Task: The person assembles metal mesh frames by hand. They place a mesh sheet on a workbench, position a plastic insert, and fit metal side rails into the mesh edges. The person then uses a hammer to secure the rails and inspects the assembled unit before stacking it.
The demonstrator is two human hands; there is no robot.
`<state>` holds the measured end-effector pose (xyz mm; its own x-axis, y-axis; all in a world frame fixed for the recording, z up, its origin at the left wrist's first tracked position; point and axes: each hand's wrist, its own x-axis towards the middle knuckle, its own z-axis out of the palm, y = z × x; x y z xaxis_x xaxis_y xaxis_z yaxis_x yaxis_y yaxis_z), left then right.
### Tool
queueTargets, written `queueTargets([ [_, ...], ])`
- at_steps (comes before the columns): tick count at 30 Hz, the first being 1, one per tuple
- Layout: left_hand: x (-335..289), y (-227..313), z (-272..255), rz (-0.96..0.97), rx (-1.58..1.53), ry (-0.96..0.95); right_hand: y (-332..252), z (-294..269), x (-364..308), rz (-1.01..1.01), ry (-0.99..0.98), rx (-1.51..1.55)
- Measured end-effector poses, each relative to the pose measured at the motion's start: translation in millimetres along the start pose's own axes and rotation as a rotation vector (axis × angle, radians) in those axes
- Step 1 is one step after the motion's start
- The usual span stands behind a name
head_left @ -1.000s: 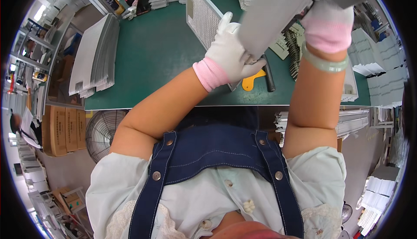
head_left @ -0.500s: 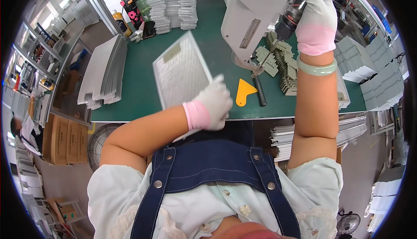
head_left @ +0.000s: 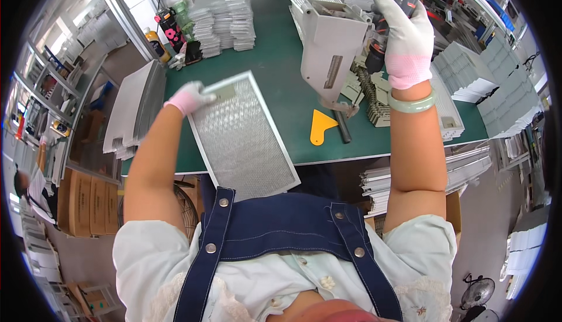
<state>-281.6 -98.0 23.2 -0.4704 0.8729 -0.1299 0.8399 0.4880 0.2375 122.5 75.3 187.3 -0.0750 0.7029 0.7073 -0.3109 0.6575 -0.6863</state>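
My gloved left hand (head_left: 191, 97) grips the upper left edge of a framed metal mesh filter panel (head_left: 243, 137), its thumb over the face near a beige plate (head_left: 220, 94). The panel lies aslant, its near end reaching past the table edge toward my apron. My gloved right hand (head_left: 405, 38) is wrapped round an orange and black cordless drill (head_left: 377, 48) at the right. Beside the drill is a grey housing (head_left: 331, 50) with a narrow tip above the table. Beige-green plastic plates (head_left: 379, 96) are piled behind that tip. A yellow scraper (head_left: 322, 127) and a dark-handled tool (head_left: 342, 127) lie below it.
Stacked mesh panels (head_left: 219, 20) stand at the back of the green table (head_left: 272, 58). White strips (head_left: 136, 105) are piled at its left edge, near bottles (head_left: 158, 45). Stacked white panels (head_left: 503, 96) stand at the right; metal profiles (head_left: 380, 187) are below the table.
My left hand has moved from the panel's near right side to its upper left edge. The panel has turned and come closer to me. The drill and housing have shifted slightly left.
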Motion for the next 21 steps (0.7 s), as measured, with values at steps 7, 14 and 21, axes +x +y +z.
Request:
queueTargets([
  [7, -119, 154, -61, 0.612, -0.002, 0.481, 15, -16, 7, 0.086, 0.120, -0.165],
  [14, -191, 204, 7, 0.733, 0.123, 0.268, 18, -7, -18, -0.214, 0.041, -0.153],
  [21, -191, 208, 18, 0.818, 0.069, 0.208, 42, 4, -26, -0.247, -0.071, -0.033],
])
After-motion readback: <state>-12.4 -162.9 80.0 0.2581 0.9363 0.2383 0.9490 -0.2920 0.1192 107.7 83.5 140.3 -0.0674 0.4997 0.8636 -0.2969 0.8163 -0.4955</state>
